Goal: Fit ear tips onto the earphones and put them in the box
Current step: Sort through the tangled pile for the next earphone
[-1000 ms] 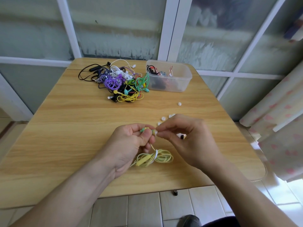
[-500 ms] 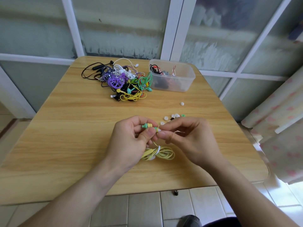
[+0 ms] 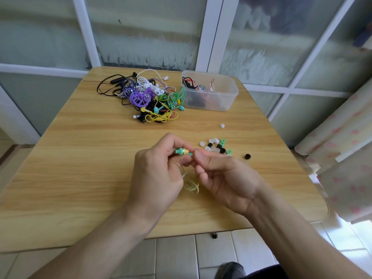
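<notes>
Both hands up over the middle of the wooden bench [image 3: 80,158], meeting at one yellow-and-green earbud [image 3: 182,151]. Left hand [image 3: 157,178]: thumb and index finger pinch the earbud body, other fingers curled under. Right hand [image 3: 223,178]: thumb and index finger pressed together on the earbud's right end; can't tell whether an ear tip sits between them, that end is hidden. Green end of the earbud points left, clear of the fingers.

The earbud's pale yellow cable [image 3: 191,185] hangs as a blurred coil between the two palms, just above the bench.

Loose ear tips [image 3: 216,146] in white, black and green lie in a small cluster just behind the right hand. One white tip [image 3: 222,126] sits apart, further back; one black tip [image 3: 247,156] sits apart to the right.

Tangled pile of earphones [image 3: 149,97] at the far side of the bench: black, white, purple, green, yellow cables mixed. Clear plastic box [image 3: 229,91] just right of the pile, near the far edge, with a few earphones already inside, red and dark cables visible through the wall.

Frosted window panes with white frames [image 3: 209,33] behind the bench, patterned curtain [image 3: 346,150] on the right
</notes>
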`<act>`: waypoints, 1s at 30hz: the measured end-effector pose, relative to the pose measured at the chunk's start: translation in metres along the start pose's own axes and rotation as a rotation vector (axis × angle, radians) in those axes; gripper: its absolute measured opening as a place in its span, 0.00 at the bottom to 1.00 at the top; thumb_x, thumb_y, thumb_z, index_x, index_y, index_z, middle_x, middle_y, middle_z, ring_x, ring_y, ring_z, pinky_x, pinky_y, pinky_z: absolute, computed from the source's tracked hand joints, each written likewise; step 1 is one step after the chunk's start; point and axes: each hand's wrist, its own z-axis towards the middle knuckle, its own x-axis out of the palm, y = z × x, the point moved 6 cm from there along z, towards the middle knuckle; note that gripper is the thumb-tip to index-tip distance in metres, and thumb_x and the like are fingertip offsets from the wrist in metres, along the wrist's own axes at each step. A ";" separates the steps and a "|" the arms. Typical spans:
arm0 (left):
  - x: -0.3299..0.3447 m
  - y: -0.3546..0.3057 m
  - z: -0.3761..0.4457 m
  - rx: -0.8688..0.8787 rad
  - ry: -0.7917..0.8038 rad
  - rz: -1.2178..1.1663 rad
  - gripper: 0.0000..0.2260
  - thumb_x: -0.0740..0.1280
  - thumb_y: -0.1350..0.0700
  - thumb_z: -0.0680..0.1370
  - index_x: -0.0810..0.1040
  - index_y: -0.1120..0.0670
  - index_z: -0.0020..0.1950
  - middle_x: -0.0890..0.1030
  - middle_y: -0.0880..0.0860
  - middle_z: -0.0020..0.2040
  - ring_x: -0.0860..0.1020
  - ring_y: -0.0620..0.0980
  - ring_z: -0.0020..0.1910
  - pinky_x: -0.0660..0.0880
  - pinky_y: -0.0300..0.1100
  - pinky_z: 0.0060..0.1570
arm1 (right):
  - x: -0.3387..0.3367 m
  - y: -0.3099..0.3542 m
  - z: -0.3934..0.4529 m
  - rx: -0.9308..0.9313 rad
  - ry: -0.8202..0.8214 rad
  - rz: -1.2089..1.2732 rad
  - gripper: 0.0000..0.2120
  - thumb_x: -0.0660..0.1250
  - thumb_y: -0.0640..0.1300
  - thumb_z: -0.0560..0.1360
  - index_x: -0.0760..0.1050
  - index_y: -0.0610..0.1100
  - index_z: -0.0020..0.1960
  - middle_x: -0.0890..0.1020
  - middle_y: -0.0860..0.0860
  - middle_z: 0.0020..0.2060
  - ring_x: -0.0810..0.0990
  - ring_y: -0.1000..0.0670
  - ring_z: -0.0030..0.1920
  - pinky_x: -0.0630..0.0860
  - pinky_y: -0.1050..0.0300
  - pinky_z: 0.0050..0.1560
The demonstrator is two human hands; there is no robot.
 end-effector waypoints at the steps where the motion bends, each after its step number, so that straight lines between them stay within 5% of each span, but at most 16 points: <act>1: -0.002 -0.003 0.001 0.041 -0.009 0.037 0.15 0.67 0.75 0.71 0.79 0.55 0.43 0.81 0.39 0.36 0.80 0.32 0.38 0.74 0.30 0.37 | 0.002 -0.002 0.000 0.016 0.002 0.056 0.13 0.69 0.37 0.65 0.83 0.35 0.49 0.80 0.47 0.32 0.78 0.58 0.27 0.78 0.69 0.29; 5: -0.005 0.000 0.002 0.027 -0.044 0.035 0.12 0.67 0.70 0.72 0.79 0.53 0.43 0.82 0.43 0.35 0.80 0.38 0.36 0.75 0.34 0.36 | 0.001 -0.002 0.001 -0.087 -0.003 0.026 0.22 0.70 0.37 0.67 0.78 0.31 0.59 0.80 0.46 0.33 0.79 0.56 0.29 0.79 0.66 0.32; 9: 0.001 0.016 0.001 -0.199 0.008 -0.169 0.11 0.69 0.66 0.75 0.79 0.49 0.44 0.83 0.49 0.34 0.82 0.47 0.34 0.79 0.46 0.36 | -0.007 0.024 -0.003 -0.473 -0.097 -0.446 0.13 0.74 0.37 0.66 0.82 0.32 0.49 0.84 0.42 0.34 0.81 0.49 0.32 0.80 0.60 0.37; 12: 0.004 0.019 0.003 -0.271 0.065 -0.277 0.11 0.69 0.67 0.75 0.79 0.51 0.44 0.83 0.52 0.33 0.79 0.49 0.30 0.78 0.43 0.34 | -0.008 0.036 -0.010 -0.608 -0.117 -0.664 0.12 0.76 0.40 0.65 0.83 0.38 0.47 0.86 0.45 0.36 0.84 0.47 0.34 0.80 0.57 0.40; 30: 0.012 0.029 0.002 -0.325 0.205 -0.376 0.07 0.69 0.66 0.76 0.80 0.54 0.48 0.84 0.52 0.35 0.77 0.46 0.31 0.76 0.36 0.33 | -0.017 0.039 -0.007 -0.556 -0.070 -0.718 0.14 0.75 0.41 0.67 0.82 0.40 0.51 0.86 0.43 0.42 0.85 0.45 0.41 0.81 0.54 0.43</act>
